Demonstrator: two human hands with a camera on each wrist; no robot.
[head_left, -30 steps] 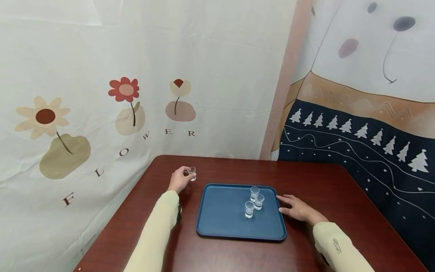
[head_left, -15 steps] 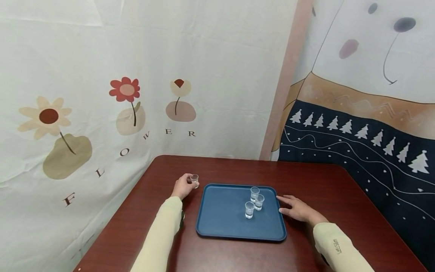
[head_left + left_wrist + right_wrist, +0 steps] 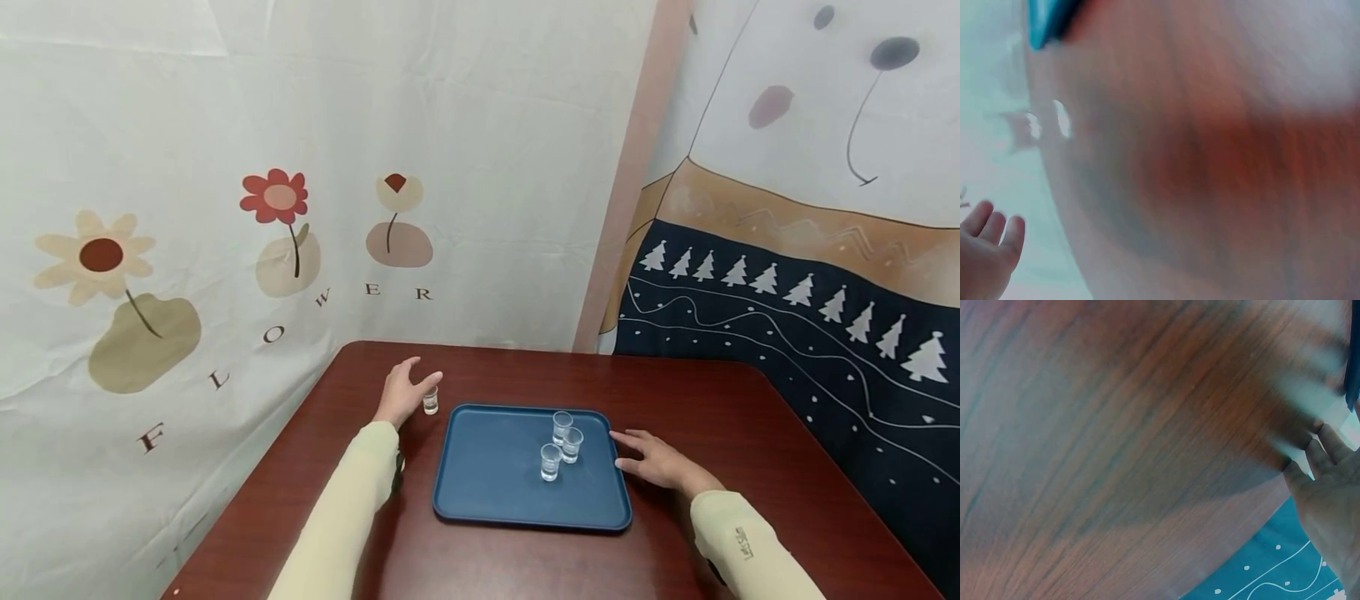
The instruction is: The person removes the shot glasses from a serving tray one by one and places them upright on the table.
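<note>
A small clear shot glass [image 3: 431, 403] stands on the table left of the blue tray [image 3: 487, 510]. My left hand [image 3: 401, 393] is right beside that glass, thumb and fingers spread apart, with nothing in its grasp. The left wrist view is blurred and catches the same hand [image 3: 988, 253] at its lower left with fingers loosely extended. On the tray's right half, three similar shot glasses [image 3: 551, 463] stand upright in a cluster. My right hand [image 3: 660, 462] rests at the tray's right edge, fingertips against the rim and fingers relaxed.
The dark red wooden table [image 3: 570, 571] extends around the tray. Behind it hangs a pale curtain [image 3: 495, 167] printed with flowers, and to the right a navy cloth [image 3: 750, 333] with white trees.
My left hand brought the shot glass nearer the tray, then let go of it and spread its fingers, shifting slightly away. The right hand and the tray have stayed put.
</note>
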